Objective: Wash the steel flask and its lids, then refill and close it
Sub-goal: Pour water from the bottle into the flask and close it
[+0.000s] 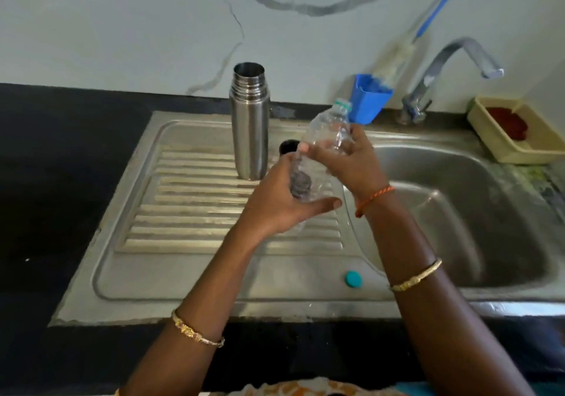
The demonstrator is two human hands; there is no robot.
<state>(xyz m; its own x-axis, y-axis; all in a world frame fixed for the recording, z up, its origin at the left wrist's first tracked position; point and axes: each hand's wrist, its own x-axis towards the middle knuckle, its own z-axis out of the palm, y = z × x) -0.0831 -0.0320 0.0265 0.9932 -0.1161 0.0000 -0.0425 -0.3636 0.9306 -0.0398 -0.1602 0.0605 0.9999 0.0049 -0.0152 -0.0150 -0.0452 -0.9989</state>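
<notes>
The steel flask (pixel 250 123) stands upright and uncapped on the ribbed drainboard (pixel 189 230). A black lid (pixel 288 146) lies just right of its base, partly behind my hands. Both hands hold a clear plastic bottle (pixel 331 129), tilted with its open neck up and away, right of the flask. My left hand (pixel 284 200) grips its lower end, and my right hand (pixel 345 160) grips its middle. A dark rounded thing shows through the bottle in my left palm; I cannot tell what it is. The bottle's teal cap (pixel 353 279) lies on the drainboard's front.
The steel sink basin (pixel 458 212) lies to the right, with a tap (pixel 452 68) behind it. A blue holder (pixel 371 97) with a bottle brush stands at the wall. A cream tray (pixel 516 139) with a red scrubber sits far right. Black countertop (pixel 61 166) lies left.
</notes>
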